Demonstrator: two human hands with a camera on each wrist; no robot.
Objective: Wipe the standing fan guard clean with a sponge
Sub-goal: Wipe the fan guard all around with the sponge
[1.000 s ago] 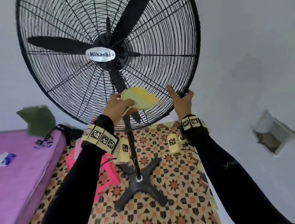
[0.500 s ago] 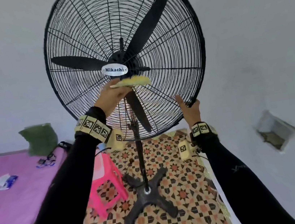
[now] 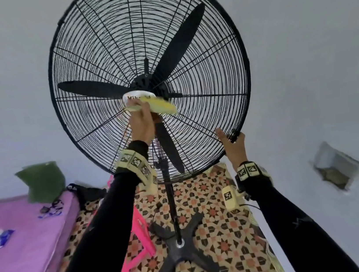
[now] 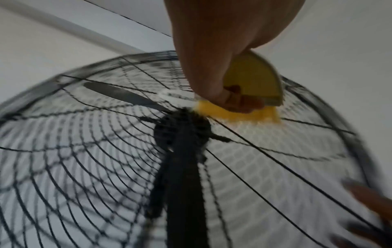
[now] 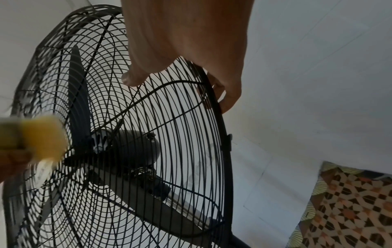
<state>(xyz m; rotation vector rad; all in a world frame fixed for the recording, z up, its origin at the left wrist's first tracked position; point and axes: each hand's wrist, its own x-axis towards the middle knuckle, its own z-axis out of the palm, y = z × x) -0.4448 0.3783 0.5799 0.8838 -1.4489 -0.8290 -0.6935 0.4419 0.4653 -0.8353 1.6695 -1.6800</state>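
Wiping risk: sponge [image 3: 160,106] could snag on the guard's thin wires or push the fan guard [image 3: 218,38] backwards, if pressed hard near the hub
Tipping risk: fan may rock on its cross base [image 3: 181,257] (a judgement) should the bracing grip slip
Left hand [image 3: 141,124]: fingers curled round the yellow sponge, pressing it on the guard's centre, over the white badge
Right hand [image 3: 232,144]: fingers hooked round the lower right rim, thumb resting on the front wires

Domestic bedroom: pink-sheeted bed [image 3: 17,251] against plain wall [image 3: 311,48], patterned floor mat [image 3: 225,256], pink plastic stool [image 3: 140,240], standing fan [image 3: 150,82].
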